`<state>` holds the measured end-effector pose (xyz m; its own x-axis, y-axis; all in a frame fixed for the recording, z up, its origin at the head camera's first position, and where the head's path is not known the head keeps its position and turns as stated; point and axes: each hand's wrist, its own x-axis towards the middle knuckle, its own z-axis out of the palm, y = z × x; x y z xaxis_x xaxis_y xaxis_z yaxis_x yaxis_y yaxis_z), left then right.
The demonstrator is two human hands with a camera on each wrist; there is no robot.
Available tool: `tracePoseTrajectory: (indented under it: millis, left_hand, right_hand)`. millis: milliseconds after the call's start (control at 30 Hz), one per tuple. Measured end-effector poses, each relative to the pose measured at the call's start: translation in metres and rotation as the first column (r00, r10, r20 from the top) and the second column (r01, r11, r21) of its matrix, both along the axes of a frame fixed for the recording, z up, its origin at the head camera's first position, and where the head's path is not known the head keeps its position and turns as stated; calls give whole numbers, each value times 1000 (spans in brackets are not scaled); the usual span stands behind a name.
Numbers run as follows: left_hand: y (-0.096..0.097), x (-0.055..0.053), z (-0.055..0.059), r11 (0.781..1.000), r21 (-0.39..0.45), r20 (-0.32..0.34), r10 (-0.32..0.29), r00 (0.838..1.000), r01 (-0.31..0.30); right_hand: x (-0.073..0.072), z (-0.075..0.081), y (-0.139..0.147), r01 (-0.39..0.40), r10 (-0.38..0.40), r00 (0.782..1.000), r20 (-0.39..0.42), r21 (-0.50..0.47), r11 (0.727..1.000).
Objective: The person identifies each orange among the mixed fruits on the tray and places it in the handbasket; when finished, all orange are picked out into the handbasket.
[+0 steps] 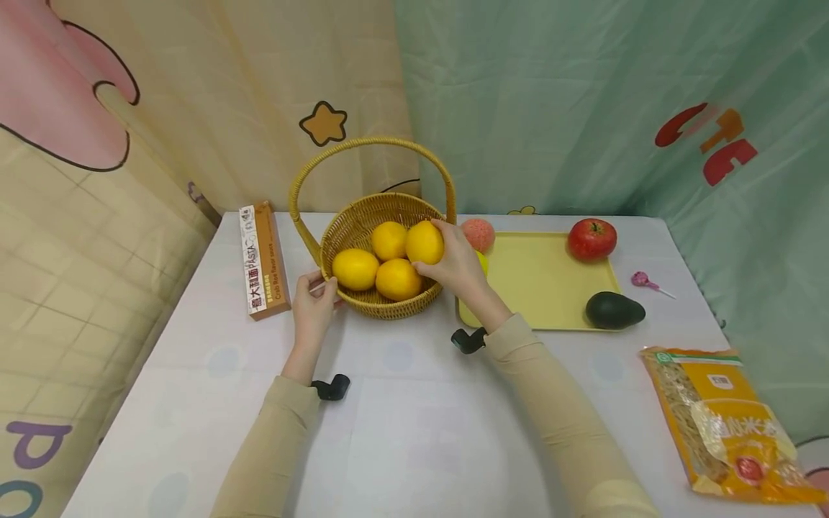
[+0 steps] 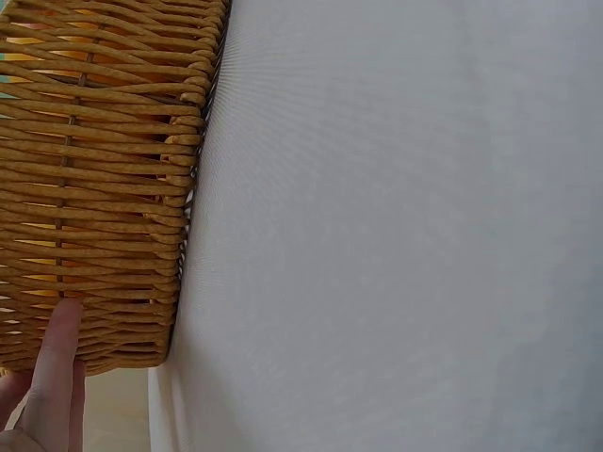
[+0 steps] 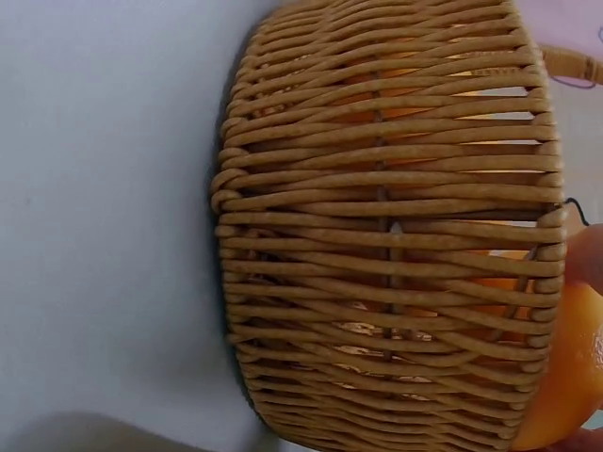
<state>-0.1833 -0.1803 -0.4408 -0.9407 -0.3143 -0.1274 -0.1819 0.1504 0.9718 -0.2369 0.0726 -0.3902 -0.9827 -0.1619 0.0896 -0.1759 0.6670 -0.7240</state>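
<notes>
A woven wicker basket (image 1: 393, 309) with a tall arched handle stands toward the back of the table, with several yellow-orange fruits in it. My left hand (image 1: 314, 306) grips its left rim, thumb at the edge; in the left wrist view a finger (image 2: 60, 344) presses against the woven side. At the basket's right side, my right hand (image 1: 463, 262) holds an orange (image 1: 424, 243) between thumb and fingers. That orange (image 3: 570, 372) shows at the rim in the right wrist view. The other fruits, such as the oval one (image 1: 355, 270), lie beside it.
Left of the basket lies a pasta box (image 1: 264, 260). To the right, a yellow tray (image 1: 537, 280) has a red tomato (image 1: 592, 239) and an avocado (image 1: 614, 310) at its edge. A pink ball (image 1: 479, 235), a lollipop (image 1: 641, 279) and a noodle bag (image 1: 732, 424) lie around it.
</notes>
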Motion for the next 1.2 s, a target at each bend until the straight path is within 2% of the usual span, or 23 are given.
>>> tracePoseTrajectory:
  millis: [233, 400, 567, 767, 833, 1000, 1200]
  left_hand:
    - [3, 0, 2, 1000, -5, -1, -1, 1000, 0]
    - [3, 0, 4, 1000, -3, -12, 3, 1000, -3]
    - [5, -1, 3, 1000, 11, -18, 6, 1000, -5]
    - [5, -1, 1, 1000, 2, -15, 0, 1000, 0]
    - [5, -1, 1, 1000, 6, -13, -3, 1000, 3]
    - [4, 1, 1, 1000, 6, -12, -9, 1000, 9]
    - [3, 4, -1, 998, -63, -15, -29, 999, 28]
  right_hand:
    - [-5, 0, 1, -23, 22, 1000, 12, 88, 996]
    - [-12, -4, 2, -61, 60, 998, 9, 173, 983]
    - [-15, -7, 2, -89, 90, 996, 9, 260, 961]
    - [-14, -6, 4, -166, 167, 986, 27, 362, 917]
    - [-12, -8, 5, -178, 180, 983, 28, 357, 917]
    - [-8, -11, 7, -163, 176, 984, -20, 281, 946]
    - [-3, -6, 11, -141, 148, 987, -67, 96, 985]
